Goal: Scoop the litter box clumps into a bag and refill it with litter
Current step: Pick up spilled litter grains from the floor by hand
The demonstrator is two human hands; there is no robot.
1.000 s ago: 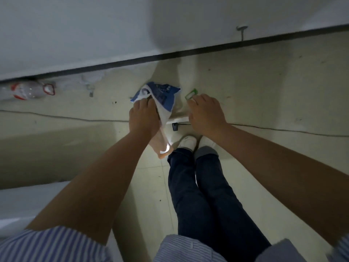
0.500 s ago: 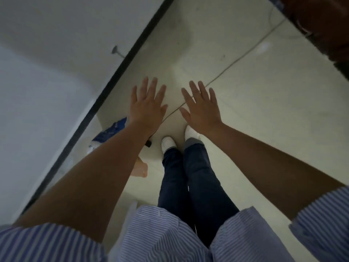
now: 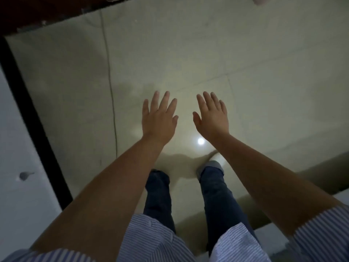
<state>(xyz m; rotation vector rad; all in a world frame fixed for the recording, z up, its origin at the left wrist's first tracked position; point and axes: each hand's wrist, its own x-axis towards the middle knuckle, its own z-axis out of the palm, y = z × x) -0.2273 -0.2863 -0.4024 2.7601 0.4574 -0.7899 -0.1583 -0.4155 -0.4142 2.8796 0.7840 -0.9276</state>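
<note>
A pale tiled floor (image 3: 245,53) is filling the view, with a white wall (image 3: 15,148) and black baseboard (image 3: 35,125) running along the left and a thin cable (image 3: 111,87) lying across the tiles. The person is standing in dark trousers (image 3: 217,195), holding the left hand (image 3: 158,120) and right hand (image 3: 212,118) out flat, fingers spread, gripping nothing. No litter box, bag or scoop is showing.

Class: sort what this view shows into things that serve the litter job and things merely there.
Job: left hand, open; right hand, open. No bag, scoop or litter box in view.
Merely there: thin cable across tiled floor; wall; black skirting.
</note>
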